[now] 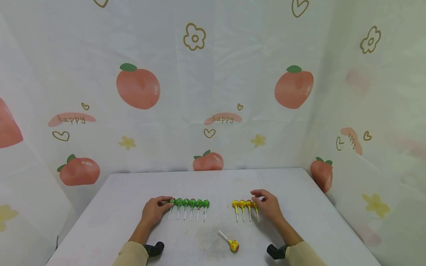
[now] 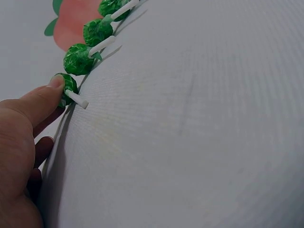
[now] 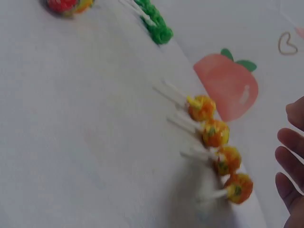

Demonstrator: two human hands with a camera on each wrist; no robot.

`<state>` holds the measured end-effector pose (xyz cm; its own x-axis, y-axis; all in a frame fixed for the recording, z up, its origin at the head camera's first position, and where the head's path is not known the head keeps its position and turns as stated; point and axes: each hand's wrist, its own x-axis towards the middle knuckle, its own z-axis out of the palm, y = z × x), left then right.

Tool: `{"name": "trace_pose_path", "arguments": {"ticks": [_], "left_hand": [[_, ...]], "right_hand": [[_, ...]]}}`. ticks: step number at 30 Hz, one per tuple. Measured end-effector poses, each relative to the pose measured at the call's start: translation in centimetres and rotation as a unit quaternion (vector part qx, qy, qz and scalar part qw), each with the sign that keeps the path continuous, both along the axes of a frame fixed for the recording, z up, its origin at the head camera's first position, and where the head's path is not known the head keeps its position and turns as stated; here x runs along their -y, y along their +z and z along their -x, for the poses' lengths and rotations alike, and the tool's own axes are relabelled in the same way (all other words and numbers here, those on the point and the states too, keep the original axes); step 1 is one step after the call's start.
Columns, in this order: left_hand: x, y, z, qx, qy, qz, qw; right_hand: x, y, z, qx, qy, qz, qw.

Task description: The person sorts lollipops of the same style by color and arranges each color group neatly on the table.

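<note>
Green-wrapped lollipops [image 1: 186, 203] lie side by side left of the table's middle, sticks toward me. My left hand [image 1: 154, 211] pinches the head of the leftmost green lollipop [image 2: 71, 90] between thumb and finger. Farther right, several yellow lollipops [image 1: 242, 204] form a second row, their sticks also toward me. Beside the rightmost yellow lollipop [image 3: 239, 188] is my right hand [image 1: 269, 207], its fingers spread and holding nothing in the right wrist view. A single yellow and red lollipop [image 1: 234, 246] lies nearer me, its stick pointing up and left.
The white table [image 1: 139, 184] carries both rows, with a gap between them. Behind it hangs a white backdrop [image 1: 213, 85] printed with peaches, hearts and flowers. Dark wrist camera mounts [image 1: 155, 249] sit at both sleeve cuffs.
</note>
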<state>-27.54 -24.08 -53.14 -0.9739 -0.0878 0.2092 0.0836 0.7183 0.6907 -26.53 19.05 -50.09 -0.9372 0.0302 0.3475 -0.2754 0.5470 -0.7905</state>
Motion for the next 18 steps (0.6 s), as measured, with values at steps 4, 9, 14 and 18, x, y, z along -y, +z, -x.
{"name": "trace_pose_path", "arguments": {"ticks": [4, 9, 14, 18], "left_hand": [[0.0, 0.1, -0.1, -0.001, 0.0, 0.001, 1.0], [0.0, 0.1, -0.1, 0.001, 0.0, -0.001, 1.0], [0.0, 0.1, -0.1, -0.004, 0.001, 0.0, 1.0], [0.0, 0.1, 0.0, -0.006, -0.001, 0.002, 1.0]], "right_hand": [[1.2, 0.8, -1.0, 0.004, 0.025, 0.008, 0.9997], [2.4, 1.2, -2.0, 0.005, 0.063, 0.011, 0.9979], [3.1, 0.9, -2.8, 0.015, 0.12, -0.014, 0.9926], [3.2, 0.6, -3.5, 0.03, 0.175, -0.034, 0.9836]]}}
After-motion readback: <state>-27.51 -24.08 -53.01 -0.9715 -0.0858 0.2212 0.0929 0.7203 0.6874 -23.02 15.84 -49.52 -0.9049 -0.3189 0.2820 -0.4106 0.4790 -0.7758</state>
